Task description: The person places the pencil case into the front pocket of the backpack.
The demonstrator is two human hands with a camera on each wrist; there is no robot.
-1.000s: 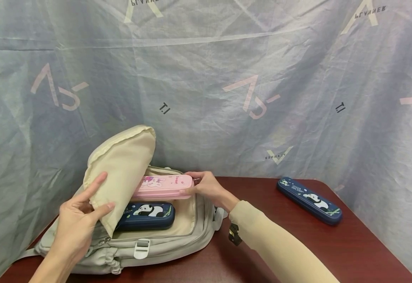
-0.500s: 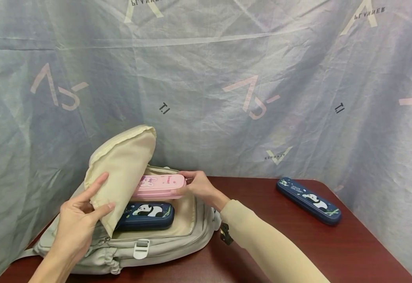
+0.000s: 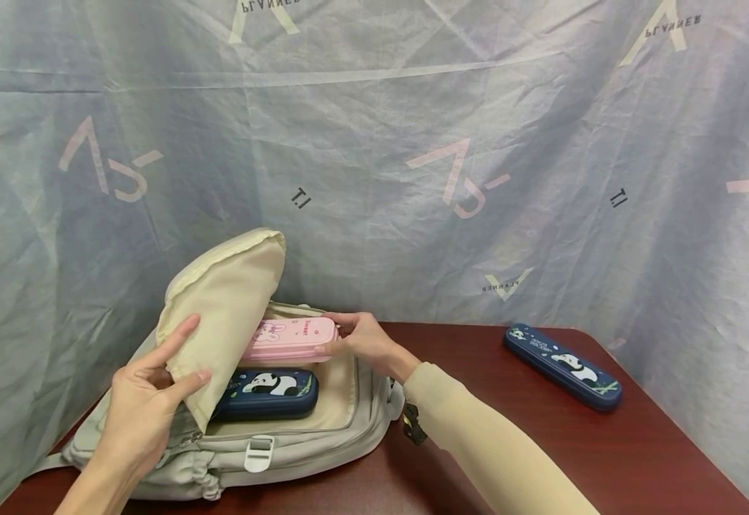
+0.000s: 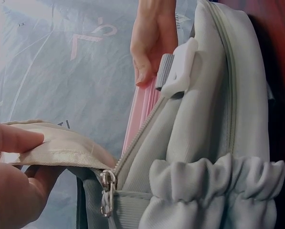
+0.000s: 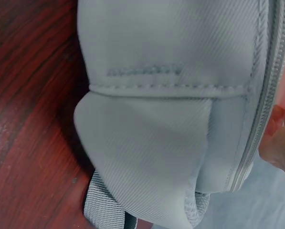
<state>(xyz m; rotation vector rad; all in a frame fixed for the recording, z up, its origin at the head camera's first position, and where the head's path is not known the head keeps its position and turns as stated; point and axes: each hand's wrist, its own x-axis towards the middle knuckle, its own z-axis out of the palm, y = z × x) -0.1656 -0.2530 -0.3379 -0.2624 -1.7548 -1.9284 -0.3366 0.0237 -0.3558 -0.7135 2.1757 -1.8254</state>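
Note:
A pale grey backpack (image 3: 310, 452) lies on the table with its cream-lined flap (image 3: 229, 300) raised. My left hand (image 3: 142, 400) pinches the flap's edge between thumb and fingers, also seen in the left wrist view. Inside the compartment, a pink pencil case (image 3: 293, 337) with a bunny print sits behind a navy pencil case (image 3: 271, 392) with a panda. My right hand (image 3: 370, 343) grips the pink case by its right end; the flap hides its left end. In the right wrist view only a few fingers (image 5: 278, 143) show, beside the zipper.
Another navy panda pencil case (image 3: 562, 365) lies on the red-brown table (image 3: 477, 400) at the right. A printed grey cloth (image 3: 374, 179) hangs behind the table and along its sides. A zipper pull (image 4: 108, 183) hangs at the compartment's left corner.
The right hand has moved left with the pink pencil case, sliding it further under the flap; it is nearly still over the last half second. The left hand stays at the flap.

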